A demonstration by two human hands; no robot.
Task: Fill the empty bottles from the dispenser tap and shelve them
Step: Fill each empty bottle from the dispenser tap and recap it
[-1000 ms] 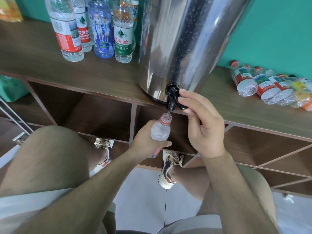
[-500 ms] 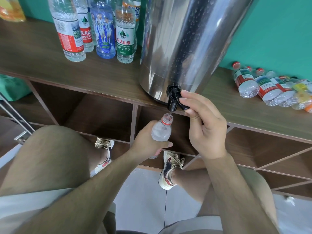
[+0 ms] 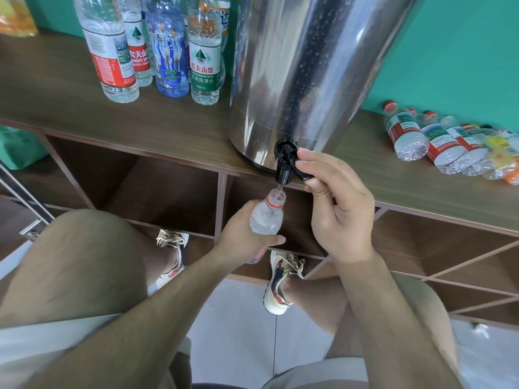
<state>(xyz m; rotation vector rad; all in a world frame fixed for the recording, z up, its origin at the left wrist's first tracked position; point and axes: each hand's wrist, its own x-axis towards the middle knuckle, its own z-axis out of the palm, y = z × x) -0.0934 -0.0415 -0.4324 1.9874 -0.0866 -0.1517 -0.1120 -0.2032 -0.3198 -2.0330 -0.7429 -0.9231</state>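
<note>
Tall steel dispenser drum [image 3: 309, 80] sits on the brown wooden shelf top [image 3: 70, 113], its black plastic tap [image 3: 284, 167] jutting over the front edge. Right under the tap is the small clear plastic bottle [image 3: 266, 220], left hand [image 3: 243, 242] wrapped round it from the left, right hand [image 3: 339, 214] pinching the tap lever just beside it. Upright labelled bottles [image 3: 203, 66] stand left of the drum; a row of toppled plastic bottles [image 3: 438, 147] lies well to its right.

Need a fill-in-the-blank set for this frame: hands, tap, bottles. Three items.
1. The left hand holds a small bottle with no ____ on under the black tap, whose lever the right hand pinches.
2. The right-side bottles beside the steel dispenser lie on their ____.
3. The left-side bottles stand ____.
Missing: cap; sides; upright.
</note>
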